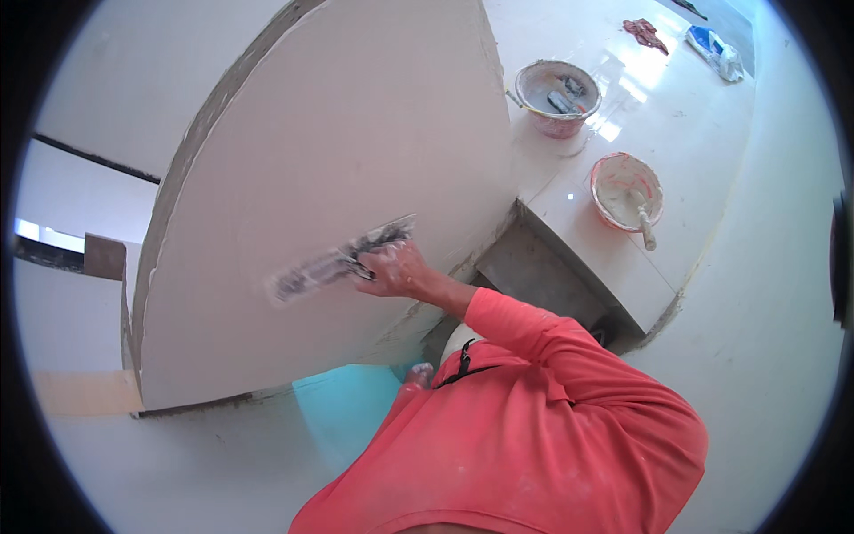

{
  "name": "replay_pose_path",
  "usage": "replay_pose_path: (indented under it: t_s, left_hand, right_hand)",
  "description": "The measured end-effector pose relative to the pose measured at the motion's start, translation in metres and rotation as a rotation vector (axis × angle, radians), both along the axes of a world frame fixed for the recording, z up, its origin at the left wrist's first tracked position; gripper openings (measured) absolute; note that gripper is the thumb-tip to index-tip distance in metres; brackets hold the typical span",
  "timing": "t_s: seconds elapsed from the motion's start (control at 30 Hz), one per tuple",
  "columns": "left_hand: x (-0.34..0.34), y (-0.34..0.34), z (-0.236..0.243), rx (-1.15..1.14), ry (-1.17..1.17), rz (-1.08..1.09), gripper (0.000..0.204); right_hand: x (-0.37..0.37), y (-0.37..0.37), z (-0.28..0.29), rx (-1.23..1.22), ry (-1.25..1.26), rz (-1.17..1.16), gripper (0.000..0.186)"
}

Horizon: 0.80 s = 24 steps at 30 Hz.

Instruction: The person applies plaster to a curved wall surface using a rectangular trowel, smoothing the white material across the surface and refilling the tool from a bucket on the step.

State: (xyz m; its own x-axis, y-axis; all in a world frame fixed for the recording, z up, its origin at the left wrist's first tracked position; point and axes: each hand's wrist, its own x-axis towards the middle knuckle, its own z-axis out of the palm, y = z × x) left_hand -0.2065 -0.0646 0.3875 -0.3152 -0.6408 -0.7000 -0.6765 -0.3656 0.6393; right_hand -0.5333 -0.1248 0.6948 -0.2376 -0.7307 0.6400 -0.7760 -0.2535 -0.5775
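My right hand [391, 270] is closed round the handle of a plastering trowel [342, 262]. The trowel's long blade, blurred toward its left end, lies against or very close to a pale plastered wall panel [329, 151]. Down by my waist, my left hand [419, 375] shows only in part, with whitish smears on it. Its fingers are too small and hidden to read.
A larger bucket [556, 100] with tools in it and a smaller red-rimmed bucket [626, 191] holding pale paste and a handled tool stand on glossy tiles. Below them is a grey step edge [583, 267]. Farther off lie a reddish cloth [646, 36] and a blue-white bag [714, 53].
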Motion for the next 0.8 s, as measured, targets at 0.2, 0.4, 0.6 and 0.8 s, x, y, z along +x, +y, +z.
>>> replay_pose_path:
  t_s: [0.2,0.4,0.6,0.8]
  left_hand:
    - [-0.03,-0.011,0.033,0.13,-0.06,0.253,0.03]
    - [0.075,0.04,-0.023,0.081,0.091,0.055,0.02]
    - [0.085,0.074,-0.034,0.031,-0.112,-0.199,0.025]
    - [0.059,0.045,-0.011,0.238,-0.158,0.113,0.036]
  right_hand:
    - [-0.062,-0.008,-0.001,-0.245,-0.064,-0.389,0.036]
    - [-0.15,-0.007,0.01,-0.24,-0.868,-0.582,0.039]
    - [-0.19,0.002,-0.093,-0.354,-1.568,-0.62,0.037]
    - [-0.164,0.009,-0.094,-0.335,-1.625,-0.108,0.037]
